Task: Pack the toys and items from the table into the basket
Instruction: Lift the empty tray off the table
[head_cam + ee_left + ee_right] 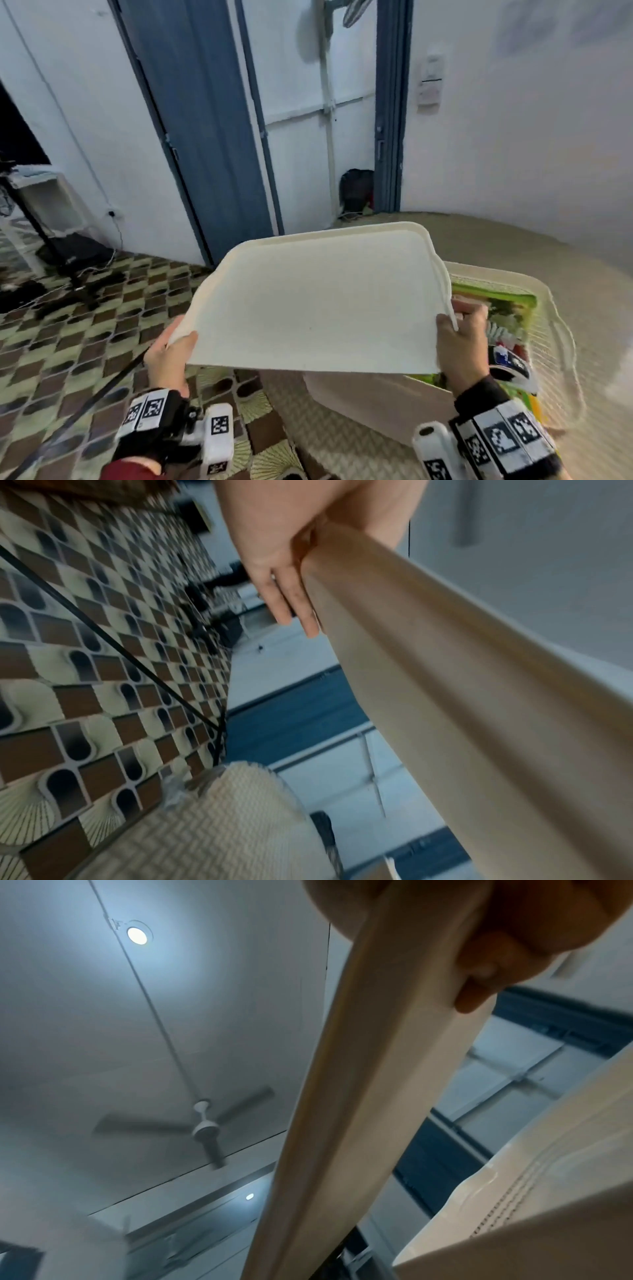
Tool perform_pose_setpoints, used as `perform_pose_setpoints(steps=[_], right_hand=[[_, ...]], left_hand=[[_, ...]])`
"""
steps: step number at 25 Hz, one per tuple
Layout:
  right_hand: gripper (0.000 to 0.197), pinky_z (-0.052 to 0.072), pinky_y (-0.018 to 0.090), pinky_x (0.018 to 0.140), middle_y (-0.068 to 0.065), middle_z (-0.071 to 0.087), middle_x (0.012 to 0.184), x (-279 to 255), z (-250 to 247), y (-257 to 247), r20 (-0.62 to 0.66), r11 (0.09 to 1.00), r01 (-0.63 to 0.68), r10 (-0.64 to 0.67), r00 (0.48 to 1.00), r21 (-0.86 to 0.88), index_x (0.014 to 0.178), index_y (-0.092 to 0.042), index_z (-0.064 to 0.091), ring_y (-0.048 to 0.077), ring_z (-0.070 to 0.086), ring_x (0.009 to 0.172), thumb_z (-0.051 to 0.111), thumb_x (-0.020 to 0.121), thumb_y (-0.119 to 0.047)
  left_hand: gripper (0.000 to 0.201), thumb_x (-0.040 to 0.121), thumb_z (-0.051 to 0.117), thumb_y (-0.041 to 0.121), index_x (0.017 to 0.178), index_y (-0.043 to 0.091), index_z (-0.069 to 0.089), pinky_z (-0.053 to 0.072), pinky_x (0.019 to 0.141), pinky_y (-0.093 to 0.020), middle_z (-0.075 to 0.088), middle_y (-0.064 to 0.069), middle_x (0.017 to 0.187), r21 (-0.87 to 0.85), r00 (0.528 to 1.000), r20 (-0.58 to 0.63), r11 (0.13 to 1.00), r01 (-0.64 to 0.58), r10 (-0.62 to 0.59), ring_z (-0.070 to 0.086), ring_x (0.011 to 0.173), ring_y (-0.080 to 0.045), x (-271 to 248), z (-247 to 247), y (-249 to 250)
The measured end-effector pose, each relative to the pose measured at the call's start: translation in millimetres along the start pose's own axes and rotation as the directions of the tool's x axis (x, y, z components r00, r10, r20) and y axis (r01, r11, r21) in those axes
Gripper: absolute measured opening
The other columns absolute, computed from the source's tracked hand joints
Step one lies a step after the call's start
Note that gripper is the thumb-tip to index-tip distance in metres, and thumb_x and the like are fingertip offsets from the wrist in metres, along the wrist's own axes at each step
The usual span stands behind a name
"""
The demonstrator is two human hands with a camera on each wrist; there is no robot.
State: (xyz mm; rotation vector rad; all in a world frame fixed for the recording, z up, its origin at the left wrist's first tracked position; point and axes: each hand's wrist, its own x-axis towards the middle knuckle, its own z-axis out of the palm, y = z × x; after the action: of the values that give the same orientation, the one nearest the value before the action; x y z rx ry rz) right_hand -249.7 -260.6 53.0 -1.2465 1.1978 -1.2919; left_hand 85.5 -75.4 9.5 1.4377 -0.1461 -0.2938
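With its short edges gripped by the left hand (170, 356) and right hand (460, 346), the flat cream plastic lid (318, 301) hangs tilted beside the packed cream basket (561, 346), presumably for closing.

Left hand (291, 547): at top centre, gripping the near end of the cream lid (462, 710), fingers (301, 601) lying straight along its underside edge. Lid: long rim running from the hand down to the lower right. Patterned floor (103, 642), brown and cream tiles: left of the lid. Thin black cable (120, 653): crossing the floor. Woven cream table covering (212, 831): below the lid, blurred. Blue door frame (294, 718): between floor and lid.
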Motion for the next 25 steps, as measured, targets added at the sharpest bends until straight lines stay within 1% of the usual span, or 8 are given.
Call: perform_pose_setpoints(steps=[3,9,11,13,18,20,22,25], right_hand=[[0.020,0.043,0.036,0.074,0.015,0.056,0.099,-10,-14,-2,-0.142,0.994,-0.020,0.004,0.990,-0.111,0.110,-0.010,0.040,0.027,0.054,0.083,0.044,0.092,0.000],[0.032,0.043,0.035,0.090,0.022,0.061,0.117,-24,-71,11,-0.463,0.926,-0.135,-0.048,0.885,-0.353,0.118,-0.007,0.059,0.036,0.057,0.106,0.052,0.087,-0.001],[0.033,0.032,0.034,0.099,0.030,0.052,0.120,-24,-83,18,-0.520,0.878,-0.165,-0.107,0.848,-0.450,0.117,-0.003,0.063,0.040,0.047,0.114,0.054,0.085,0.002],[0.033,0.022,0.031,0.098,0.035,0.049,0.114,-20,-93,30,-0.548,0.821,-0.202,-0.154,0.822,-0.534,0.113,-0.002,0.066,0.041,0.041,0.114,0.057,0.082,0.003],[0.032,0.025,0.033,0.097,0.028,0.050,0.119,-10,-102,43,-0.603,0.820,-0.287,-0.087,0.793,-0.496,0.113,-0.007,0.068,0.040,0.038,0.118,0.057,0.083,0.001],[0.033,0.029,0.037,0.100,0.026,0.049,0.121,-8,-101,43,-0.621,0.834,-0.284,-0.087,0.779,-0.473,0.114,-0.007,0.067,0.039,0.036,0.120,0.056,0.084,0.002],[0.032,0.031,0.038,0.101,0.028,0.052,0.118,-3,-104,47,-0.621,0.846,-0.251,-0.115,0.776,-0.470,0.112,-0.004,0.068,0.041,0.040,0.119,0.058,0.082,0.004],[0.031,0.037,0.036,0.102,0.030,0.058,0.115,6,-113,50,-0.608,0.875,-0.207,-0.119,0.785,-0.438,0.110,0.001,0.067,0.041,0.053,0.113,0.060,0.080,0.006]], left_hand=[[0.041,0.082,0.062,0.008,0.117,0.029,0.066,0.042,0.101,-0.051,0.064,-0.010,0.119,0.043,0.988,0.151,0.999,0.026,-0.033,0.058,0.110,-0.031,19,24,-6],[0.034,0.093,0.052,0.009,0.126,0.015,0.061,0.042,0.104,-0.041,0.063,-0.008,0.122,0.083,0.918,0.395,0.996,-0.021,-0.014,0.059,0.114,-0.027,15,92,-38],[0.033,0.094,0.053,0.011,0.126,0.014,0.062,0.041,0.106,-0.039,0.062,-0.006,0.124,0.110,0.900,0.435,0.990,-0.086,0.030,0.057,0.118,-0.026,11,111,-44],[0.033,0.095,0.052,0.011,0.127,0.009,0.060,0.039,0.103,-0.031,0.060,-0.004,0.125,0.152,0.882,0.468,0.978,-0.146,0.059,0.055,0.118,-0.023,7,128,-43],[0.035,0.095,0.051,0.009,0.129,0.005,0.058,0.038,0.104,-0.032,0.058,-0.013,0.132,0.186,0.847,0.522,0.957,-0.224,0.097,0.054,0.119,-0.028,-5,145,-39],[0.038,0.093,0.050,0.006,0.131,0.008,0.057,0.044,0.092,-0.026,0.057,-0.012,0.133,0.226,0.845,0.527,0.943,-0.245,0.094,0.059,0.104,-0.023,-3,146,-39],[0.041,0.091,0.049,0.003,0.131,0.009,0.056,0.045,0.067,-0.017,0.059,-0.011,0.131,0.251,0.833,0.545,0.929,-0.271,0.096,0.055,0.073,-0.012,-4,144,-39],[0.042,0.090,0.049,0.002,0.131,0.011,0.058,0.037,0.055,-0.025,0.066,-0.012,0.119,0.300,0.827,0.554,0.902,-0.310,0.100,0.047,0.062,-0.017,-8,141,-41]])
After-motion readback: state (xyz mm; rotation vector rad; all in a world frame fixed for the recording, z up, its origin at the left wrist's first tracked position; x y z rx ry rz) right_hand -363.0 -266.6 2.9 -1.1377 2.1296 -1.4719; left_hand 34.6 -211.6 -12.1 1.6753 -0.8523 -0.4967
